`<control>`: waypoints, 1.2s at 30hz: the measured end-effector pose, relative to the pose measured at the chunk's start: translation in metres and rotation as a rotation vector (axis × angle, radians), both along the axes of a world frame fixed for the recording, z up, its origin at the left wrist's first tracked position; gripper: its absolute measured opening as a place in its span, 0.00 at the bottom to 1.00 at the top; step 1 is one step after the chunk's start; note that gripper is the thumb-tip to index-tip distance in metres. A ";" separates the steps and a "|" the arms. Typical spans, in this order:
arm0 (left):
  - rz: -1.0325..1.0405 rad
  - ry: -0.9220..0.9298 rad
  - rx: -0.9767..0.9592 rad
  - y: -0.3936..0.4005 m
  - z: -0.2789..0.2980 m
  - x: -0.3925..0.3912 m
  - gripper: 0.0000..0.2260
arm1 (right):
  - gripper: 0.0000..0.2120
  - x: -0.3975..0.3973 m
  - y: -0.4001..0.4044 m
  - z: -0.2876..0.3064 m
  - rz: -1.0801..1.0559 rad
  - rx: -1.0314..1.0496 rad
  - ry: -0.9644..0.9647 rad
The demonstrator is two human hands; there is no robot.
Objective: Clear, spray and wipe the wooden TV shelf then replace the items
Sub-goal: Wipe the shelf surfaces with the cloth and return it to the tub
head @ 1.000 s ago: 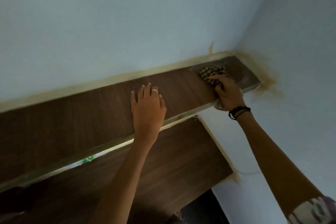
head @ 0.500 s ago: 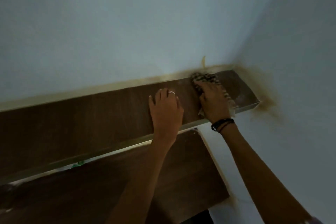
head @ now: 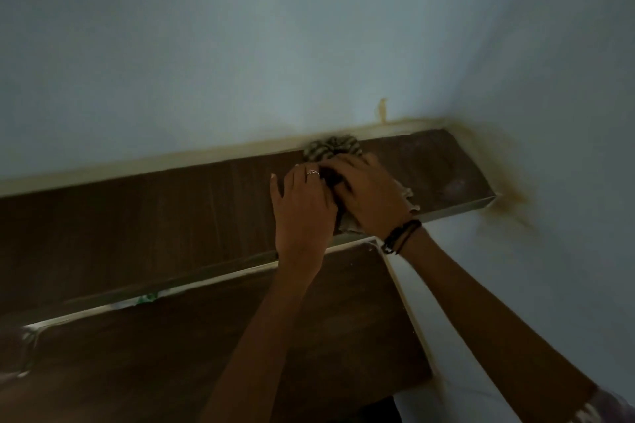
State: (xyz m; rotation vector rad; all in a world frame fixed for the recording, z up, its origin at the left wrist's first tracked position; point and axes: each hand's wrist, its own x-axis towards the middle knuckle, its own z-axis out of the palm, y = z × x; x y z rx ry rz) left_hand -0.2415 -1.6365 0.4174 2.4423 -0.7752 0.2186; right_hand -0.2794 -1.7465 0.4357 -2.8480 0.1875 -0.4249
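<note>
1. The pale blue wall (head: pixel 240 45) fills most of the view and meets a second wall at the corner on the right, where a yellowish-brown stain (head: pixel 508 196) spreads beside the shelf's end.

2. The wooden TV shelf (head: pixel 137 216) runs along the wall from the left edge to that corner, dark-grained and with nothing standing on the part in view. A second dark wood panel (head: pixel 240 336) lies below and in front of it.

3. No items show on the shelf, so I judge the clearing done and the wiping step in hand – replacing things is not yet begun.

4. The left hand (head: pixel 302 206) lies flat on the shelf top, fingers loosely spread and holding nothing I can see; it wears a ring (head: pixel 312 172).

5. The right hand (head: pixel 369 192), with dark bracelets (head: pixel 400 235) at the wrist, presses down on the checked cloth (head: pixel 331 148), which is bunched against the wall at the back and trails out under the palm toward the front edge. Its fingers curl over the fabric, touching the left hand's fingers.

6. The next move, as I judge it, calls for drawing the cloth leftward along the unwiped length – keeping firm downward pressure and shifting the left hand clear of the path.
</note>
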 end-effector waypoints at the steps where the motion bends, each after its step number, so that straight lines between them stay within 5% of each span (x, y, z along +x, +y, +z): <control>1: 0.005 -0.001 -0.012 -0.001 0.000 0.001 0.22 | 0.19 -0.001 -0.010 0.005 -0.043 0.017 0.007; 5: 0.004 0.014 0.029 -0.009 0.000 -0.006 0.16 | 0.18 0.000 -0.032 0.002 -0.457 -0.038 -0.039; 10: 0.018 0.017 0.055 0.004 0.001 0.003 0.20 | 0.21 0.011 -0.002 -0.007 0.060 0.054 0.006; 15: 0.033 -0.004 0.050 -0.002 -0.004 -0.005 0.20 | 0.19 0.002 -0.036 -0.007 -0.326 0.102 -0.108; 20: 0.151 0.103 0.153 -0.008 0.008 -0.003 0.18 | 0.20 -0.014 -0.015 -0.010 -0.030 0.092 -0.013; 25: 0.030 0.074 0.114 -0.068 0.020 -0.021 0.18 | 0.26 -0.023 -0.098 0.000 -0.554 0.084 -0.017; 32: -0.024 0.027 0.250 -0.066 0.004 -0.035 0.20 | 0.24 -0.061 -0.059 -0.015 -0.170 0.044 -0.084; 36: -0.038 0.012 0.175 -0.078 0.007 -0.032 0.19 | 0.21 -0.043 -0.108 -0.009 -0.321 0.086 -0.033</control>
